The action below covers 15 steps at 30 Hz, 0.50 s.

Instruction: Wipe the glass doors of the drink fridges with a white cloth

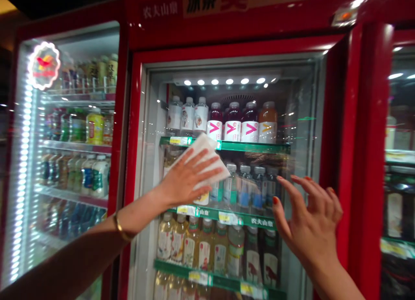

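My left hand (186, 177) presses a white cloth (207, 151) flat against the glass door (298, 131) of a red drinks fridge (227, 53), fingers stretched out over the cloth. A gold bangle sits on that wrist. My right hand (308, 218) hovers open near the lower right of the same glass, fingers spread with orange-painted nails; I cannot tell whether it touches the glass. Behind the glass, bottles stand in rows on green-edged shelves (253, 146).
A second lit fridge (78, 131) with drink bottles stands to the left, with a round glowing logo (43, 65) on its glass. Another red-framed fridge (398, 170) is at the right edge. Chinese lettering runs across the red header above.
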Motion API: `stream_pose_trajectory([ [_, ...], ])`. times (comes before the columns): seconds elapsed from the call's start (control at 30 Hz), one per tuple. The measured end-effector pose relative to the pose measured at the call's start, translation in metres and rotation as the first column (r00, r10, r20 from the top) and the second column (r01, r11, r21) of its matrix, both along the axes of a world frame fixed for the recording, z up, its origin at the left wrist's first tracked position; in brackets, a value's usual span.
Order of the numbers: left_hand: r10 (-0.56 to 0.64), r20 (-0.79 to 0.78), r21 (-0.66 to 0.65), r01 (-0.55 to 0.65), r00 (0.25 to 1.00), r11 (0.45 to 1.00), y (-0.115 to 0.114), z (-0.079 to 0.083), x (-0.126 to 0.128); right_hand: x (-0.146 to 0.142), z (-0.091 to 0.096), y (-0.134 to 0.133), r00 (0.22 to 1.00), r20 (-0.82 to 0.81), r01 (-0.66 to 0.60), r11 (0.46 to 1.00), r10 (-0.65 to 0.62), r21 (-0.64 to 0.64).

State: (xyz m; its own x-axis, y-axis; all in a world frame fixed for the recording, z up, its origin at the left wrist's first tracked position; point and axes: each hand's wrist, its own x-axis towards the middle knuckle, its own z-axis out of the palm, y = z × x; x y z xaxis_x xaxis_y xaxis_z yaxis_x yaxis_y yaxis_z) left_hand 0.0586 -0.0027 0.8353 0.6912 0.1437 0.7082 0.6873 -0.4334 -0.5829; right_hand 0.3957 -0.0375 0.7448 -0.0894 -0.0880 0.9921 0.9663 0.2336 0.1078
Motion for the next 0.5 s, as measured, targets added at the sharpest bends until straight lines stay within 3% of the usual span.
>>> stream_pose_trajectory([
  [0.03,0.036,0.133,0.016,-0.038,0.99,0.999,0.002,0.024,-0.011,0.0,0.015,0.001,1.0,0.006,0.009,1.0,-0.009,0.021],
  [0.1,0.09,0.452,0.042,-0.122,0.887,0.992,0.006,0.079,-0.019,-0.004,0.042,0.007,0.999,0.005,0.035,0.998,-0.035,0.043],
  [0.17,0.114,0.569,0.045,-0.169,0.814,0.985,0.007,0.114,-0.005,-0.01,0.06,0.017,0.998,-0.005,0.065,0.998,-0.065,0.013],
  [0.23,0.102,0.418,0.085,-0.15,0.903,0.985,0.006,0.116,0.023,-0.017,0.067,0.026,0.995,-0.002,0.097,0.995,-0.097,-0.016],
  [0.3,0.052,0.037,0.128,-0.056,0.998,0.99,0.004,0.099,0.044,-0.02,0.065,0.031,0.992,0.016,0.122,0.992,-0.122,-0.019],
  [0.37,0.008,-0.252,0.118,0.022,0.968,0.993,0.003,0.09,0.048,-0.02,0.062,0.032,0.991,0.021,0.136,0.991,-0.136,-0.009],
  [0.43,0.008,-0.189,0.104,0.012,0.982,0.995,0.006,0.105,0.041,-0.02,0.06,0.031,0.99,0.015,0.142,0.99,-0.142,-0.011],
  [0.5,0.026,0.124,0.1,-0.039,0.992,0.994,0.01,0.135,0.04,-0.019,0.061,0.029,0.99,0.005,0.142,0.99,-0.142,-0.022],
])
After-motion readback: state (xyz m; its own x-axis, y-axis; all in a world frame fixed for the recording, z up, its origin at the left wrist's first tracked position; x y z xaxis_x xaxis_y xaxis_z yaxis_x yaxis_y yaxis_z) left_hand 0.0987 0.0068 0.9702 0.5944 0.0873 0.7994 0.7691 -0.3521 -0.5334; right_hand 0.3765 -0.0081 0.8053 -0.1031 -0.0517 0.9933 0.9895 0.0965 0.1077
